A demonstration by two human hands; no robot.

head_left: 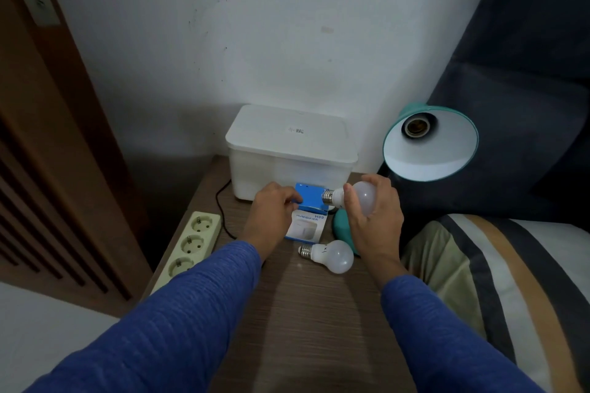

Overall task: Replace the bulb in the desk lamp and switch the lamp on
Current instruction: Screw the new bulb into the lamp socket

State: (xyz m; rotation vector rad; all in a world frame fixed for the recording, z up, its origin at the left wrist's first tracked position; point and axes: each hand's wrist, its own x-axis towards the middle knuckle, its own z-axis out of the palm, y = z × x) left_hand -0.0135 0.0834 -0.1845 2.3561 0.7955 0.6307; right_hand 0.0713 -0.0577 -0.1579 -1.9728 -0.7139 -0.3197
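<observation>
From the head view, the right hand (372, 212) was clamped around the glass globe of a bulb (352, 198), its long axis lying level with the screw base pointing left. The lamp's empty socket (417, 126) sat up and to the right of that hand, inside the teal shade (431, 143), so the base pointed away from it. The left hand (274, 214) pinched a blue box (311, 198). A second bulb (329, 255) lay on the tabletop (303, 313), near both wrists.
</observation>
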